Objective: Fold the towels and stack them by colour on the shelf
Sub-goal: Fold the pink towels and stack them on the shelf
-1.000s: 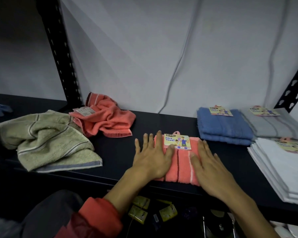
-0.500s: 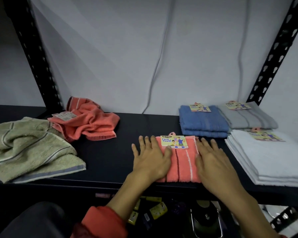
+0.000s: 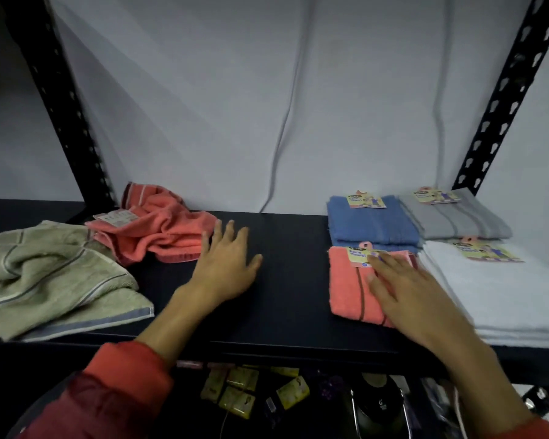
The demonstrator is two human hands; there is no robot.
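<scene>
At the far left of the black shelf (image 3: pixel 286 312) lies a crumpled green towel (image 3: pixel 54 280) with thin stripes and a grey border, reaching to the shelf's near edge. Just right of it and farther back, a crumpled coral towel (image 3: pixel 159 226) sits in a heap, a paper tag on its left side, its edge touching the green one.

The left hand (image 3: pixel 227 264) comes next, its red sleeve (image 3: pixel 114 391) low at the near left. Its fingers (image 3: pixel 225 232) are straight and spread apart, holding nothing, the tips just beside the crumpled coral towel's right edge; whether they touch it cannot be told.

Right of a bare stretch of shelf, a folded coral towel (image 3: pixel 349 286) lies flat near the front, with a card label at its far edge. The right hand (image 3: pixel 415 296) rests on top of it, fingers straight and slightly apart, pressing flat rather than gripping. This towel lies just in front of a folded blue stack (image 3: pixel 371 223) and just beside a white stack (image 3: pixel 501 289) on its right. Behind the white stack sits a folded grey towel (image 3: pixel 457 220). Each of these carries a card label.
</scene>
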